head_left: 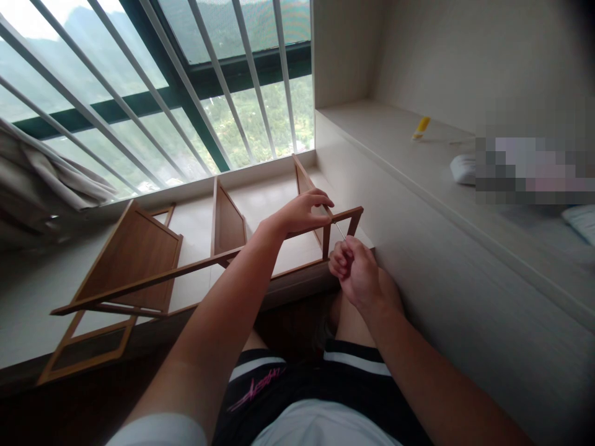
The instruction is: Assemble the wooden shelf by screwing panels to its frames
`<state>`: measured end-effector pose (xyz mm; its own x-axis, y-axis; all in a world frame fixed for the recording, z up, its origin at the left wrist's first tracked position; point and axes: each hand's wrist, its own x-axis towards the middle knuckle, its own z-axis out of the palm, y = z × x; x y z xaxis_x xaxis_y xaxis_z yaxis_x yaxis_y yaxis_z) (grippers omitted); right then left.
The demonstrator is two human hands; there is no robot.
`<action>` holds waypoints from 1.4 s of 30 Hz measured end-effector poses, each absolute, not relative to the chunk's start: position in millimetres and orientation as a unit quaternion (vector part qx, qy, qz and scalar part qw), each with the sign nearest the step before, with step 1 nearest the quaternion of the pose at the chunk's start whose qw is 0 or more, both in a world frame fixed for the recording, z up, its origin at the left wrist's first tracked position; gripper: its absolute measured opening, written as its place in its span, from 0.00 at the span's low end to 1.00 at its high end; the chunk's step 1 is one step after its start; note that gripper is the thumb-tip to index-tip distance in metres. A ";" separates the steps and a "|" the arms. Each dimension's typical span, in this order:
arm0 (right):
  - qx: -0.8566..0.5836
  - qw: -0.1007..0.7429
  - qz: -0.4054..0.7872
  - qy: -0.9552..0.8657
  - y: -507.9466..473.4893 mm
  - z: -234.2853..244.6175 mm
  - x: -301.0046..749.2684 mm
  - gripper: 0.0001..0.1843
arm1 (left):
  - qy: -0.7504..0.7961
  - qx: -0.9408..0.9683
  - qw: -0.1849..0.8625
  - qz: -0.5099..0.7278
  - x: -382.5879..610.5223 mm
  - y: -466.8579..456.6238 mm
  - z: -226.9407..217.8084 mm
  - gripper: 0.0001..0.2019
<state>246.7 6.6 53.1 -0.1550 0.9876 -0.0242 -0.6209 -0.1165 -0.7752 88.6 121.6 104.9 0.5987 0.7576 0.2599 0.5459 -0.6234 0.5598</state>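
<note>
A brown wooden shelf frame (pixel 199 265) stands tilted in front of me, with panels (pixel 134 257) set between its rails. My left hand (pixel 309 209) rests over the long top rail near its right end, thumb and fingers curled around it. Just below and to the right, my right hand (pixel 356 266) is closed in a fist. From it a thin metal tool shaft (pixel 340 231) points up to the rail beside my left fingertips. Its other end is hidden in my fist, so I cannot tell its exact kind.
Behind the frame is a pale window ledge (pixel 195 214) below a barred window (pixel 223 80). A grey curtain (pixel 41 173) hangs at left. On the right, a raised ledge (pixel 372 127) carries a yellow object (pixel 421 128) and a white item (pixel 463 169); part there is blurred.
</note>
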 end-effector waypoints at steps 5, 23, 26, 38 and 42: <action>-0.414 0.560 0.546 -0.466 16.8 44.7 256.6 0.21 | 0.377 0.867 0.218 0.243 88.3 121.9 104.7 0.17; -0.490 0.373 0.272 -0.739 38.7 63.9 285.2 0.17 | 0.378 0.868 0.210 0.244 89.2 122.2 104.3 0.17; -0.484 0.374 0.271 -0.743 41.8 63.0 288.4 0.17 | 0.379 0.868 0.212 0.242 89.5 122.0 104.8 0.17; -0.203 0.539 0.799 -0.173 8.8 58.2 240.3 0.18 | 0.366 0.872 0.216 0.244 89.2 122.0 105.8 0.16; -0.178 0.556 0.798 -0.148 7.1 63.6 241.0 0.18 | 0.368 0.870 0.216 0.248 89.3 121.7 106.0 0.17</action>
<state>241.0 7.1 63.6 -0.3182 0.9404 -0.1201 -0.8352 -0.3381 -0.4338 89.3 121.7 106.0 0.6072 0.7465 0.2720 0.5324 -0.6364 0.5582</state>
